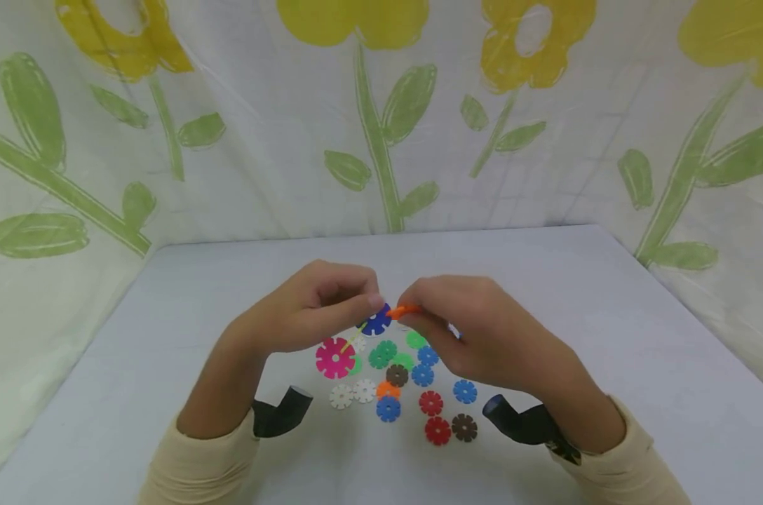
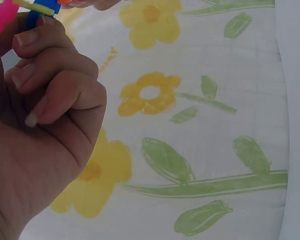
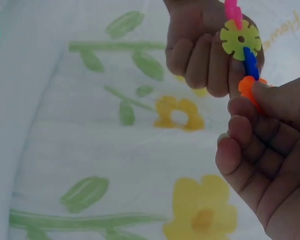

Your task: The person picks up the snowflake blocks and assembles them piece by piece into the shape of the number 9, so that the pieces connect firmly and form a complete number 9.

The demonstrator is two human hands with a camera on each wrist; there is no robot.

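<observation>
My left hand (image 1: 364, 303) pinches a small chain of slotted plastic discs above the table: a pink disc (image 1: 334, 358), a yellow-green disc (image 1: 354, 339) seen edge-on, and a blue disc (image 1: 377, 322). My right hand (image 1: 414, 317) pinches an orange disc (image 1: 404, 310) and holds it against the blue disc's edge. In the right wrist view the chain runs pink (image 3: 233, 10), yellow-green (image 3: 240, 38), blue (image 3: 250, 63), with the orange disc (image 3: 247, 86) touching the blue one. The left wrist view shows my left hand's curled fingers (image 2: 50, 70) under the blue disc (image 2: 39, 12).
Several loose discs (image 1: 397, 375) in green, blue, red, brown, white and orange lie on the pale table (image 1: 167, 315) beneath my hands. A cloth with yellow flowers (image 1: 381, 140) walls in the back and both sides. Black wrist mounts (image 1: 280, 414) sit on both forearms.
</observation>
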